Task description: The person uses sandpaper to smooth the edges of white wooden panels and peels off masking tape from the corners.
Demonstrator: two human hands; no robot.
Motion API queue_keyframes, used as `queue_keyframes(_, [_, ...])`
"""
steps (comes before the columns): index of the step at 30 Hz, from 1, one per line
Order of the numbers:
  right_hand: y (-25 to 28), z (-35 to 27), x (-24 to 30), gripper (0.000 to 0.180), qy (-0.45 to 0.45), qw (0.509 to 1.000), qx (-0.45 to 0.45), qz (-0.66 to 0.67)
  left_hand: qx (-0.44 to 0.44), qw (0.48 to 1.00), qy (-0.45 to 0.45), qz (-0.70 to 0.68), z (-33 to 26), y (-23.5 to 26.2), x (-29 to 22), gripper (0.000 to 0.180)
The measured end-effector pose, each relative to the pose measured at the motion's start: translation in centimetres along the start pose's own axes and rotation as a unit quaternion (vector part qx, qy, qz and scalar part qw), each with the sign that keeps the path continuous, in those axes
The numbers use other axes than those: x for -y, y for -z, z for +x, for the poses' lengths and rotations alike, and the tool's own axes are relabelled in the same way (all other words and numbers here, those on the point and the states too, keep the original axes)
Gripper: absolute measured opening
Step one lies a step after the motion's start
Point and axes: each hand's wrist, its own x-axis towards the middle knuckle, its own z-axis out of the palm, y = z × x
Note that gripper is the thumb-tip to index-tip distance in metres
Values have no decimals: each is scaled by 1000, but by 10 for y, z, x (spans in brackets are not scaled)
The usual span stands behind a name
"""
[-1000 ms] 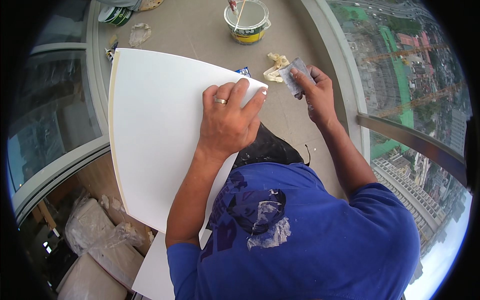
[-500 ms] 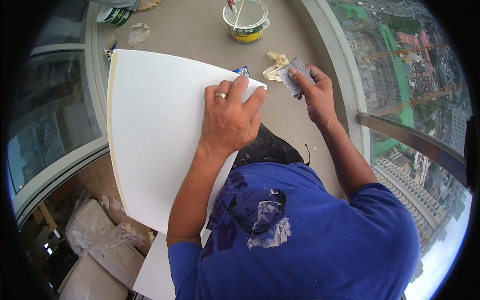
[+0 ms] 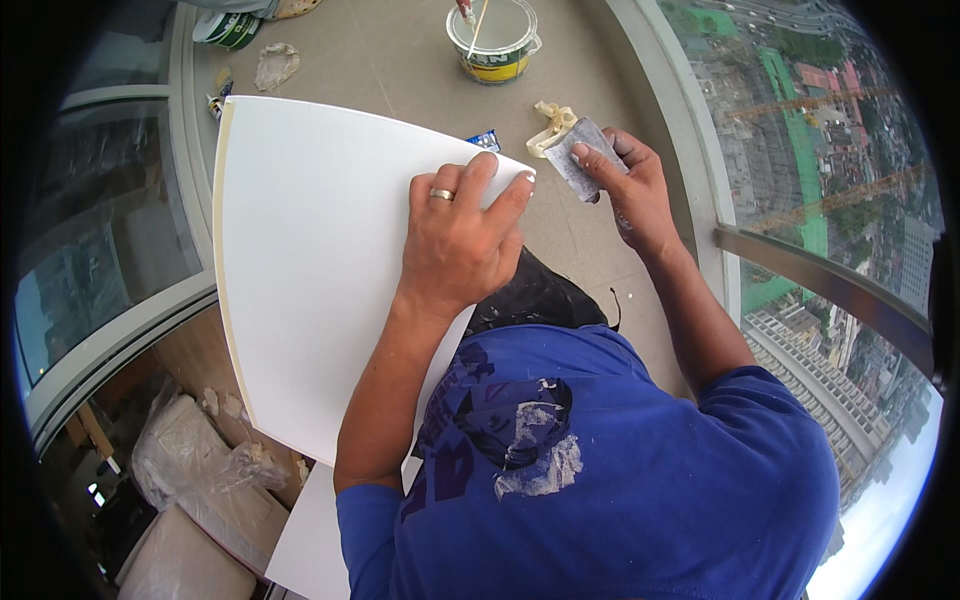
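A large white board (image 3: pixel 310 240) with a cream strip along its left edge fills the left-middle of the view. My left hand (image 3: pixel 460 230), a ring on one finger, grips the board near its far right corner; the fingers bend over the surface and the thumb is mostly hidden. Just right of that corner, apart from the board, my right hand (image 3: pixel 640 190) pinches a grey piece of sandpaper (image 3: pixel 578 165). The thumb presses on its top face and the other fingers are behind it.
Ahead stands a white paint bucket (image 3: pixel 498 60) with a stick and a red-handled tool in it. A cream crumpled cloth (image 3: pixel 552 130) and a blue packet (image 3: pixel 485 141) lie on the floor. Glass and a rail (image 3: pixel 820 270) bound the right; plastic-wrapped items (image 3: pixel 190 460) sit lower left.
My right hand has shifted slightly left with the sandpaper, bringing it closer to the board's corner. My left hand stays in nearly the same place on the board.
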Motion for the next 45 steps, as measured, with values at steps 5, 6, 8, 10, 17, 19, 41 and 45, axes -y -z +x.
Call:
queue_keyframes(5, [0,2,8,23,-4,1000,19,-4,5,1000,10,-3,5,0,-3,42])
queue_keyframes(6, [0,2,10,23,-2,1000,27,0,3,1000,10,-7,5,0,-3,41])
queue_keyframes(8, [1,2,14,22,1,999,45,8,-3,1000,11,-16,4,0,-4,38])
queue_keyframes(10, [-2,1,23,21,12,998,60,2,-17,999,21,-29,0,1,-2,34])
queue_keyframes(17, [-18,-3,40,21,-4,982,130,-136,-117,990,57,-61,-10,-6,1,19])
queue_keyframes(19, [-21,1,37,21,-13,983,126,-131,-103,988,81,-86,-12,-1,0,17])
queue_keyframes(41, [-11,41,47,31,-63,959,204,-186,-117,978,116,-130,-23,-2,-9,11])
queue_keyframes(45, [-18,44,52,30,-37,962,187,-197,-101,982,105,-120,-19,-2,-10,11])
